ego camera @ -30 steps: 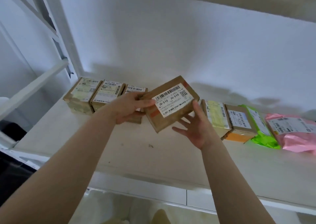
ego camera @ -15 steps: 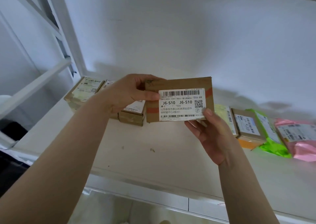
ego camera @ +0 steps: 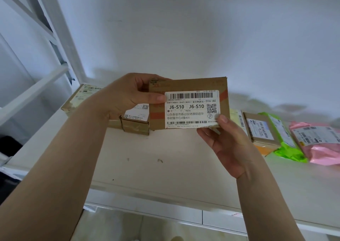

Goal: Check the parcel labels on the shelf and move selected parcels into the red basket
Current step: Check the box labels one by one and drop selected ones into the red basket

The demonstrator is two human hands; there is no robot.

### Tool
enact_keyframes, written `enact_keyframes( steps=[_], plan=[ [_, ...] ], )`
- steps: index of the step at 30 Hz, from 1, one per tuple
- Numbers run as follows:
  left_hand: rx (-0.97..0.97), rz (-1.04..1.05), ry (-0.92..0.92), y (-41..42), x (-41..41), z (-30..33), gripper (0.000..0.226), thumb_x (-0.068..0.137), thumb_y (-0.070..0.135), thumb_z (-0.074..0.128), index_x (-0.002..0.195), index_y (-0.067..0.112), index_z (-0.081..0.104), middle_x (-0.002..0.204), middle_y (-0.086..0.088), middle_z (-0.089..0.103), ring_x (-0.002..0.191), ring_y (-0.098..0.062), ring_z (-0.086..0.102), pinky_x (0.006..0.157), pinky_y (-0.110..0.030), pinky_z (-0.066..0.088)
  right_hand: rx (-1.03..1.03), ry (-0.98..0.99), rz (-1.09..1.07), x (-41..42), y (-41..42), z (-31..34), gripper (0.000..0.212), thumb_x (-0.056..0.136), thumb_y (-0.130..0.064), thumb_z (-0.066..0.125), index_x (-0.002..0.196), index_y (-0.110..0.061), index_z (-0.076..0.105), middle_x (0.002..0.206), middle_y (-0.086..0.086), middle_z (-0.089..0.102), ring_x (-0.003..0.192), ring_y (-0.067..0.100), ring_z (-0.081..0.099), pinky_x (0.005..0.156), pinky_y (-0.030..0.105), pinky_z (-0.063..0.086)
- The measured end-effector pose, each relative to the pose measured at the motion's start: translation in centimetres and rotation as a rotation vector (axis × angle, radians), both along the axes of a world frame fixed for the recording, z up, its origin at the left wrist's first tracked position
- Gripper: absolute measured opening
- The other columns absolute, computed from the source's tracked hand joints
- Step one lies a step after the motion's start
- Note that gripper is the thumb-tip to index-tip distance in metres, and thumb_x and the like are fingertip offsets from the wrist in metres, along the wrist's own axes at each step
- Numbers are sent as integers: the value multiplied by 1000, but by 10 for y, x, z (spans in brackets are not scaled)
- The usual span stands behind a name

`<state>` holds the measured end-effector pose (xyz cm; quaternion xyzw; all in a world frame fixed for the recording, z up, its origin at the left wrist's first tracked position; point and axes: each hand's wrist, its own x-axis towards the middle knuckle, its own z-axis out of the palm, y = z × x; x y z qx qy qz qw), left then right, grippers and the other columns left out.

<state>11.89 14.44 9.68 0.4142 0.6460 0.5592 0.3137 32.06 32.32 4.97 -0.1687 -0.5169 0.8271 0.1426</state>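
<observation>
I hold a brown cardboard parcel [ego camera: 191, 86] upright above the white shelf [ego camera: 147, 167], its white label marked J6-S10 facing me. My left hand [ego camera: 127, 95] grips its left edge, thumb on the front by the label. My right hand [ego camera: 226, 141] pinches the lower right corner, thumb on the label. More cardboard parcels [ego camera: 136, 123] lie on the shelf behind my left hand. To the right lie a brown parcel [ego camera: 261, 128], a green bag [ego camera: 287, 148] and a pink bag [ego camera: 320, 143]. No red basket is in view.
The shelf's white back wall [ego camera: 184, 38] rises behind the parcels. A white metal frame post [ego camera: 60, 31] and crossbars [ego camera: 31, 93] stand at the left. The shelf's front edge [ego camera: 165, 196] runs below my wrists, with pale floor underneath.
The parcel has been lifted from a tilt over the shelf and turned level with its label square to me. Both hands came up and closer with it.
</observation>
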Motion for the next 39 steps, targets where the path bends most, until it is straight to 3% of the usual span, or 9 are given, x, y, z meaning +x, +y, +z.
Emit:
enact_keyframes(
  steps=[4, 9, 13, 17, 21, 25, 28, 34, 39],
  plan=[
    [10, 114, -55, 9, 14, -10, 39, 73, 24, 77, 112, 19, 71, 105, -2, 76, 103, -18, 71, 91, -30, 55, -46, -42, -164, -7, -4, 2, 61, 62, -61, 81, 112, -27, 71, 115, 0, 74, 110, 16, 68, 101, 36, 51],
    [25, 432, -402, 30, 47, -53, 24, 84, 15, 72, 108, 14, 71, 88, 5, 78, 79, -6, 72, 68, -16, 54, -53, -104, -359, -35, -19, -10, 81, 56, -54, 76, 129, -24, 59, 114, -1, 74, 113, 14, 65, 104, 32, 47],
    [5, 673, -461, 43, 72, -89, 13, 89, 25, 70, 100, 20, 73, 94, 3, 77, 87, -10, 72, 79, -26, 57, -43, -205, -362, -58, -27, -35, 64, 74, -33, 83, 130, -27, 53, 112, -2, 75, 103, 13, 70, 86, 29, 53],
    [33, 786, -484, 51, 82, -110, 29, 92, 32, 64, 117, 17, 67, 108, 2, 73, 94, -7, 69, 72, -15, 55, -135, -301, -290, -78, -23, -54, 46, 85, -33, 75, 127, -19, 61, 106, 3, 78, 99, 20, 74, 74, 31, 58],
    [-76, 982, -633, 58, 66, -129, 72, 67, 57, 79, 122, 16, 58, 125, -4, 59, 101, -18, 63, 77, -27, 49, -92, -352, -261, -92, -21, -51, 42, 88, -31, 73, 126, -15, 63, 100, 1, 78, 86, 14, 74, 57, 22, 55],
    [-193, 1024, -772, 63, 52, -138, 75, 64, 63, 78, 121, 17, 60, 128, -8, 57, 102, -24, 59, 67, -28, 45, -32, -410, -201, -107, -18, -49, 47, 90, -40, 70, 125, -11, 62, 100, 1, 76, 79, 11, 72, 51, 19, 53],
    [-372, 1057, -730, 67, 43, -145, 100, 58, 80, 67, 126, 8, 55, 122, -14, 57, 109, -32, 55, 90, -44, 52, 15, -446, -149, -118, -16, -49, 45, 92, -40, 67, 128, -13, 59, 98, -2, 74, 79, 10, 70, 48, 18, 51],
    [-301, 1112, -868, 74, 33, -144, 109, 61, 63, 80, 141, 6, 32, 134, -12, 41, 121, -32, 47, 102, -46, 46, 23, -478, -120, -130, -5, -56, 37, 91, -34, 69, 121, -12, 66, 94, 3, 76, 75, 16, 72, 47, 21, 53],
    [-269, 1113, -912, 77, 28, -147, 115, 53, 67, 80, 141, 14, 28, 134, -10, 50, 119, -31, 53, 101, -46, 47, 98, -510, -98, -137, 0, -54, 31, 92, -34, 67, 115, -13, 67, 87, 0, 74, 71, 12, 69, 44, 19, 50]
  ],
)
